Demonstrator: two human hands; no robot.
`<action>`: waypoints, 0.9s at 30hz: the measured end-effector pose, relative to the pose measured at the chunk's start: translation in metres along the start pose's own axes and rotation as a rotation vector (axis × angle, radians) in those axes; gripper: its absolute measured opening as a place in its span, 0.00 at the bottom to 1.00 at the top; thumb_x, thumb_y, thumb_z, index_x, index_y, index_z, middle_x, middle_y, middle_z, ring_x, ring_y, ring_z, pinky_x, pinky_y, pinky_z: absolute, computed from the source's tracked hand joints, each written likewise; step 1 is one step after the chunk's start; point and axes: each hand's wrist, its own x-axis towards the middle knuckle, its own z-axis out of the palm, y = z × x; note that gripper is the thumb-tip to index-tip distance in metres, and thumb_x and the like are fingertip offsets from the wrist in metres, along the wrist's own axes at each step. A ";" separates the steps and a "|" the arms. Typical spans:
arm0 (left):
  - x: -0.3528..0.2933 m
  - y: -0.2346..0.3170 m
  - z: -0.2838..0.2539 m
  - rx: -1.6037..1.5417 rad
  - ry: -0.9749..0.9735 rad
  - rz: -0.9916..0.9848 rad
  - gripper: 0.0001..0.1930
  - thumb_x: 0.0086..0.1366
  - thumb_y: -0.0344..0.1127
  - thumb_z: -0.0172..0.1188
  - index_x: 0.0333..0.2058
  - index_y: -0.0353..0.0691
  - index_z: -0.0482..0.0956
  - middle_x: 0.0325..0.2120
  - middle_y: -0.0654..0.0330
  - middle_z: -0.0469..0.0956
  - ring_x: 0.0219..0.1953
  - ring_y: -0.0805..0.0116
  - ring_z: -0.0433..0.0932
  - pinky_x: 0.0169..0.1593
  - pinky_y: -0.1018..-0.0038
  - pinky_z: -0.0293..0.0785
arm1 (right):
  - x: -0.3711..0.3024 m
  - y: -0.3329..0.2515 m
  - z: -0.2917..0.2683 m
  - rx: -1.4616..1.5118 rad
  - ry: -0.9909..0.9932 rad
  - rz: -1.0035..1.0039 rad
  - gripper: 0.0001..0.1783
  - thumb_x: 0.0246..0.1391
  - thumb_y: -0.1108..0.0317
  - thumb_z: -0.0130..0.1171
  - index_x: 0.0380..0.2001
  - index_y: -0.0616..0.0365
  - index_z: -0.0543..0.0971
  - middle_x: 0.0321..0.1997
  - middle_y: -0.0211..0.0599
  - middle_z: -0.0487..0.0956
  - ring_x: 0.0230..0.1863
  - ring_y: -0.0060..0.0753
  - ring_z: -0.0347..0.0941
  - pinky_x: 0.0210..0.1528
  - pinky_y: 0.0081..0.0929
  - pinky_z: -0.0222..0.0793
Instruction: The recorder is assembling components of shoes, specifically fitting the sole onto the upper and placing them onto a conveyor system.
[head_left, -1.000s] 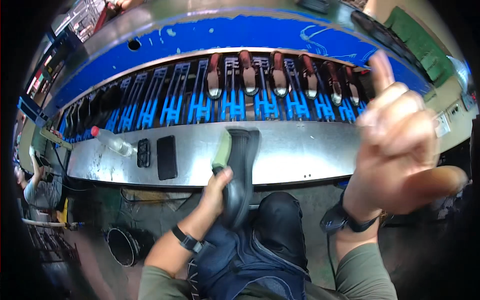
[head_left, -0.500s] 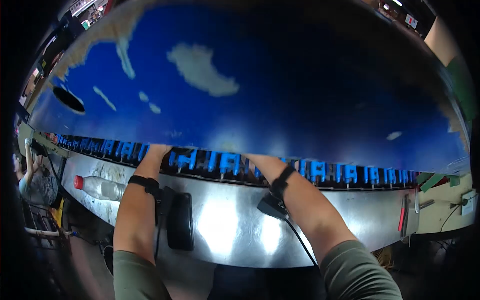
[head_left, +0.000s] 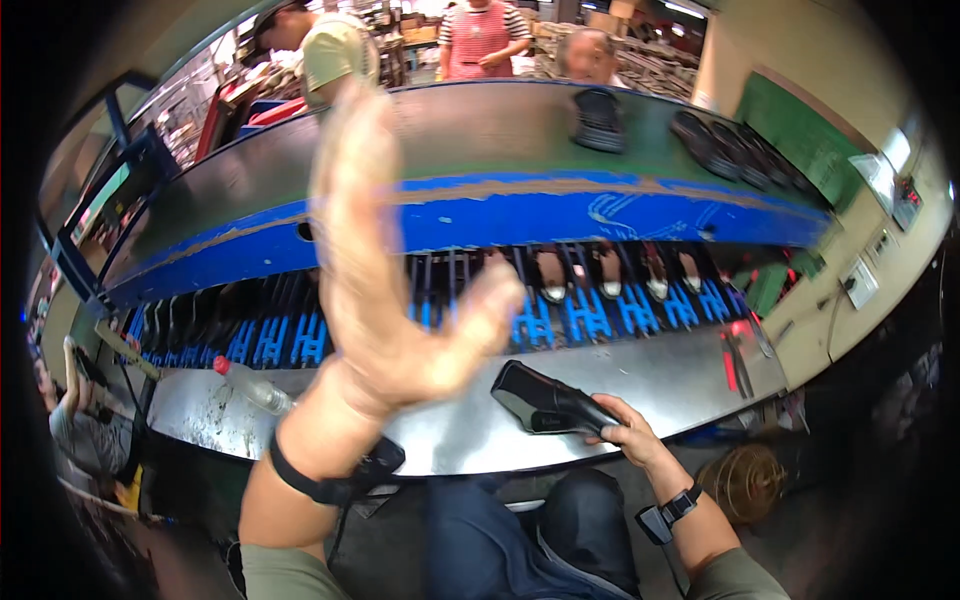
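Black shoe (head_left: 540,398) unracked in right hand (head_left: 628,432) near worktop's front edge (head_left: 470,465), held left hand (head_left: 388,345) wide, with other shoes (head_left: 611,272) racked.

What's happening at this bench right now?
The person's right hand grips a black shoe by its near end, over the metal bench. The left hand, blurred, is up, open and empty. Beyond the bench, more shoes stand in a row among blue holders. A red-capped bottle lies at left, a red-handled tool at right.
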 end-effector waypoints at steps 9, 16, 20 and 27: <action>0.111 0.040 0.103 0.176 0.238 0.283 0.36 0.64 0.32 0.59 0.68 0.29 0.58 0.67 0.43 0.61 0.72 0.49 0.56 0.74 0.58 0.48 | -0.073 0.052 -0.014 -0.913 0.487 -0.530 0.35 0.46 0.68 0.70 0.59 0.62 0.72 0.56 0.57 0.77 0.59 0.57 0.75 0.61 0.43 0.72; 0.083 -0.087 0.235 0.119 -0.873 -0.424 0.25 0.62 0.40 0.64 0.56 0.36 0.77 0.49 0.39 0.80 0.55 0.46 0.78 0.61 0.63 0.70 | -0.027 0.071 -0.031 -0.723 0.532 -0.496 0.36 0.50 0.64 0.69 0.63 0.59 0.71 0.59 0.55 0.76 0.58 0.56 0.75 0.60 0.42 0.72; 0.086 -0.069 0.229 0.247 -0.603 -0.399 0.17 0.62 0.41 0.66 0.45 0.37 0.82 0.36 0.43 0.84 0.40 0.45 0.83 0.45 0.60 0.76 | -0.024 0.073 -0.036 -0.721 0.566 -0.497 0.36 0.50 0.63 0.69 0.62 0.59 0.71 0.59 0.54 0.76 0.60 0.55 0.74 0.62 0.42 0.71; 0.044 0.080 0.091 0.207 -0.507 -0.091 0.13 0.57 0.39 0.68 0.31 0.34 0.82 0.26 0.45 0.80 0.34 0.41 0.80 0.40 0.52 0.74 | -0.036 0.055 -0.039 -0.733 0.483 -0.401 0.36 0.48 0.62 0.71 0.60 0.60 0.72 0.59 0.54 0.76 0.60 0.53 0.73 0.62 0.41 0.70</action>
